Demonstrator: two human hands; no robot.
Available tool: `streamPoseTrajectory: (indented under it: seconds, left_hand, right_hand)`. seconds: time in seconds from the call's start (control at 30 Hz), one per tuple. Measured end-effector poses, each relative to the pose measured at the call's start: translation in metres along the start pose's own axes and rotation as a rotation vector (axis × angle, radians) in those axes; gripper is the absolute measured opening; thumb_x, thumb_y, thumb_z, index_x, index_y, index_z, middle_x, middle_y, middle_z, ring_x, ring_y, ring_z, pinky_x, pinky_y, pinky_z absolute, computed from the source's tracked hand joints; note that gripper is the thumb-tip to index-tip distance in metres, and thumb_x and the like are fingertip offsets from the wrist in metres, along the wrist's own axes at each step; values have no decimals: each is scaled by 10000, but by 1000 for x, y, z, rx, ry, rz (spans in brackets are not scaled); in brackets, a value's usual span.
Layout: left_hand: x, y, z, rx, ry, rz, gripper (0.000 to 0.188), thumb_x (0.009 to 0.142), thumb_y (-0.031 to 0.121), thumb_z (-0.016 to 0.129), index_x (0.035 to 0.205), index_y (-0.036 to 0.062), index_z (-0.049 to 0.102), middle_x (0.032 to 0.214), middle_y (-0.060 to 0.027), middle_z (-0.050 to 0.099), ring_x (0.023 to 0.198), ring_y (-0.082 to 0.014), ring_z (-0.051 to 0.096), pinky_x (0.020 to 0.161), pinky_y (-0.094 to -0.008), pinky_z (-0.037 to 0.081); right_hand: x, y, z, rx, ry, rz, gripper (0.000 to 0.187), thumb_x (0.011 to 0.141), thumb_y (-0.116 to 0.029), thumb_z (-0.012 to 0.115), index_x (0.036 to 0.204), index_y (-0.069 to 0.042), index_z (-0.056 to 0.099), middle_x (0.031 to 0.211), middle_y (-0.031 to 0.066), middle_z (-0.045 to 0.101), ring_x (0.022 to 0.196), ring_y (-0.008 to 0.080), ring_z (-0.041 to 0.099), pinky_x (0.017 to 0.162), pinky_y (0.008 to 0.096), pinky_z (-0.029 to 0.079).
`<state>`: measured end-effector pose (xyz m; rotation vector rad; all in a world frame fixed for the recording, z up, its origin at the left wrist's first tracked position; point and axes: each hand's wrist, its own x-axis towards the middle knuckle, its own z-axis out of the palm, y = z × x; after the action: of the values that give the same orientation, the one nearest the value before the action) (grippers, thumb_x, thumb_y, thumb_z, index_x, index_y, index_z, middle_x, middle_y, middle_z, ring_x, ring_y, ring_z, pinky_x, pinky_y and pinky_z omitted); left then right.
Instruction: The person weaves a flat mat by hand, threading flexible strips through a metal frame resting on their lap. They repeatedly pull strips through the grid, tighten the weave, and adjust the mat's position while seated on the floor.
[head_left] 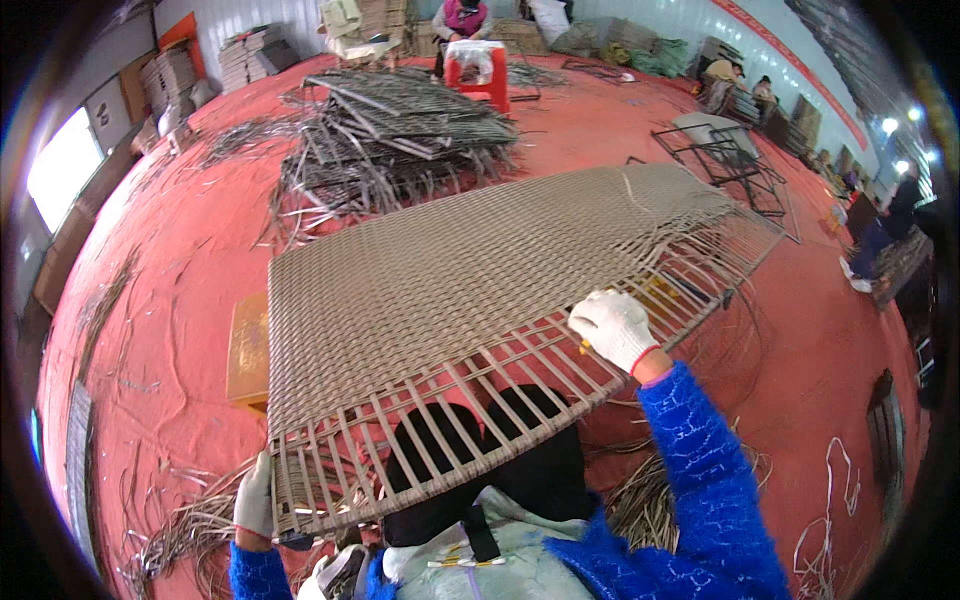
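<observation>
A large brown-grey woven rattan panel [440, 290] lies slanting across my lap, its far part closely woven. Along the near side, bare strips run out to the curved frame edge, and my dark-clad knees show between them. My left hand [256, 497], in a white glove, grips the panel's near left corner; its fingertips are partly hidden. At the border between weave and bare strips, my gloved right hand [612, 326] is closed, knuckles up. A small yellow bit peeks out beneath its fingers, too little to name. Loose strands [665, 235] stick up at the panel's right part.
Beyond the panel rises a pile of dark woven frames [400, 130] with a red stool [478, 75] behind it. Bare black frames [735, 165] stand at the right. A yellowish box [248, 350] sits left of the panel. Loose strips [190, 530] litter the red floor. Other people work farther off.
</observation>
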<state>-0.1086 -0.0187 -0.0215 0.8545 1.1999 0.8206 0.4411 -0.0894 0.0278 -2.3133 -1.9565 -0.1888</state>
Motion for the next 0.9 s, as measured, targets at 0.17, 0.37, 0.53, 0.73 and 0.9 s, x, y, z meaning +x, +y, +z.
streamPoseTrajectory:
  seconds: [0.17, 0.37, 0.53, 0.73, 0.9]
  left_hand:
    - [16, -12, -5, -444, -135, -120, 377, 1016, 367, 446, 1090, 44, 628, 960, -114, 708, 763, -226, 701, 644, -351, 605]
    - [21, -13, -9, -284, -101, -95, 494, 989, 462, 450, 1137, 24, 624, 994, -153, 699, 805, -281, 693, 709, -420, 598]
    - [4, 0, 1, -292, -75, -97, 445, 996, 438, 466, 1103, 40, 635, 937, -101, 711, 737, -211, 693, 630, -337, 598]
    - [-7, 12, -2, -346, -22, -185, 459, 991, 440, 475, 1116, 28, 632, 997, -131, 707, 813, -267, 700, 698, -398, 605]
    - [-9, 8, -5, -215, 47, -124, 415, 999, 411, 467, 1088, 45, 642, 975, -113, 709, 800, -258, 691, 689, -401, 588]
  right_hand:
    - [-5, 5, 7, 59, 107, -165, 219, 865, -333, 580, 953, -189, 720, 924, 29, 694, 909, 278, 612, 791, 409, 498]
    - [-1, 18, 10, 265, 203, -160, 182, 876, -272, 592, 925, -144, 713, 935, 40, 697, 914, 253, 625, 841, 383, 475]
    - [5, 80, -4, -10, 205, 11, 149, 871, -242, 594, 898, -140, 699, 904, 63, 685, 884, 272, 634, 791, 408, 497]
    - [29, 189, 3, -358, 207, -15, 153, 844, -207, 544, 883, -187, 690, 890, 30, 653, 915, 248, 598, 792, 412, 463]
    - [36, 231, 10, -371, 179, -228, 116, 808, -195, 552, 823, -188, 667, 823, 45, 607, 903, 255, 573, 794, 406, 442]
